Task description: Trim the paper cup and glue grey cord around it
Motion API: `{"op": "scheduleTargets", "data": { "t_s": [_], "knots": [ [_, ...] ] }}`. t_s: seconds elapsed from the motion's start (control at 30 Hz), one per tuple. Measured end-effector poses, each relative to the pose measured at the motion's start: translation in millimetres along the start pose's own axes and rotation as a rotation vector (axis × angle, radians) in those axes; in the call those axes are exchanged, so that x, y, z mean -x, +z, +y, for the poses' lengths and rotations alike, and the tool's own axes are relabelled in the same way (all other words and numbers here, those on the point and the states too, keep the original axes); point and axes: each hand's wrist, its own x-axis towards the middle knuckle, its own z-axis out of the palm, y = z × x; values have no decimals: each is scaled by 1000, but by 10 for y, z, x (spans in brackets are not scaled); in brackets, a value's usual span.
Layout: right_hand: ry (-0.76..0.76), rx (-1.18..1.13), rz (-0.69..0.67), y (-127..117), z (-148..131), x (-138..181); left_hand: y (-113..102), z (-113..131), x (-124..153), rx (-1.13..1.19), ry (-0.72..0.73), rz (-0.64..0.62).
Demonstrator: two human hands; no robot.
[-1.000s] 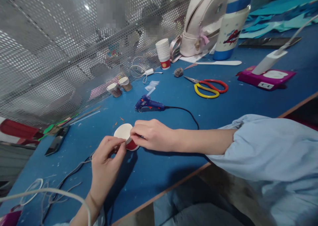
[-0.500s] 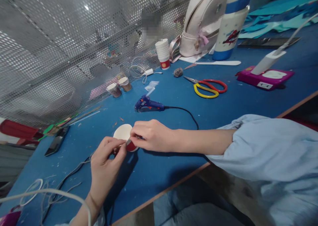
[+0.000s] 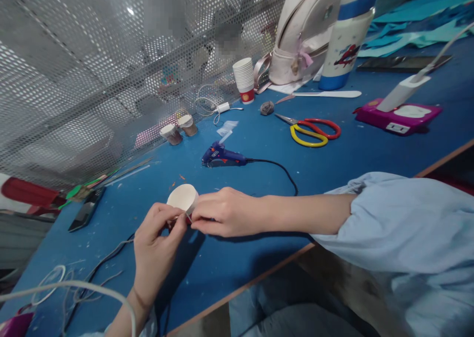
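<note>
A white paper cup (image 3: 182,197) with a red lower part is tilted between my hands over the blue table. My left hand (image 3: 157,243) is closed at the cup's near side, thumb and forefinger pinched together by the rim. My right hand (image 3: 222,212) pinches at the cup's right side. A thin pale strand (image 3: 188,218), seemingly grey cord, spans the short gap between my fingertips; its ends are hidden by them. Grey cord (image 3: 124,246) also trails leftward from behind my left wrist. Beyond the cup lies a blue glue gun (image 3: 225,156), its black cable curving right.
Red-and-yellow scissors (image 3: 311,132), a grey yarn ball (image 3: 266,108) and stacked paper cups (image 3: 244,80) stand farther back. At right are a magenta power socket (image 3: 400,116) and a bottle (image 3: 344,51). A phone (image 3: 87,209) lies left. A white cable (image 3: 92,288) crosses the lower left. Perforated metal borders the back.
My right hand has shifted slightly left and down along the cup, covering more of its red part. The cup has tipped a little, and the strand between the fingertips sits lower.
</note>
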Motion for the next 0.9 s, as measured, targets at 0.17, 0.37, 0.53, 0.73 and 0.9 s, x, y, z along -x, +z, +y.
{"op": "scheduleTargets", "data": {
  "t_s": [0.17,0.37,0.53,0.73,0.9],
  "knots": [
    [-286,154,-82,-7,-64,63,-10,-24,1,27,-55,13],
    [-339,358,2,-346,-22,113,-7,-51,-21,117,-212,16],
    [327,576,-99,-858,252,71,-3,-53,-28,205,-286,20],
    [796,426,-452,-878,771,-30,1,-101,-14,172,-275,4],
    [857,193,-342,-562,1013,-102,27,-150,-8,153,-294,9]
  ]
}}
